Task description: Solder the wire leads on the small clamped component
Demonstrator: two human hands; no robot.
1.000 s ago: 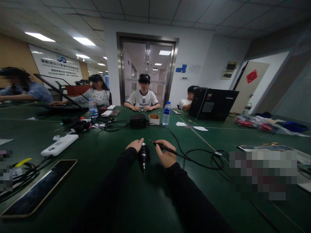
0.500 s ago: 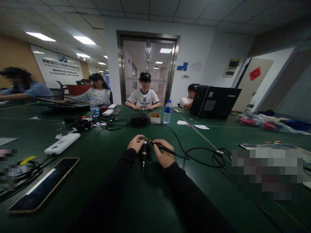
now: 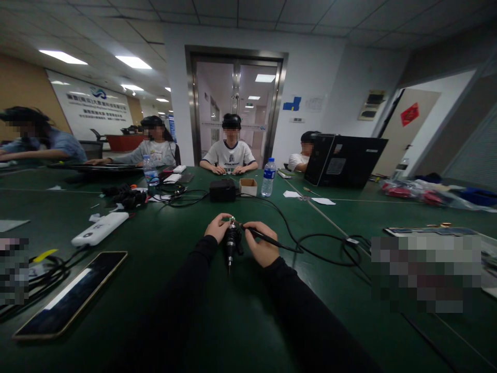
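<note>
My left hand is closed, with thumb and fingertips at the far end of a black tapered tool. That tool lies on the green table, its thin metal tip toward me. A small pale and reddish part shows at its far end, too small to make out. In my right hand is a black soldering iron, gripped like a pen, its cable running off to the right. The iron's front end points left, close to that small part; whether they touch I cannot tell.
Behind my hands stand a black box-shaped adapter, an open cardboard box and a water bottle. A phone and a white power strip lie left. Looped cable lies right. Several people sit around the table.
Both hands stay nearly in place; the small part at the tool's far end shows more clearly now. At the far left, the laptop in front of a co-worker looks flatter.
</note>
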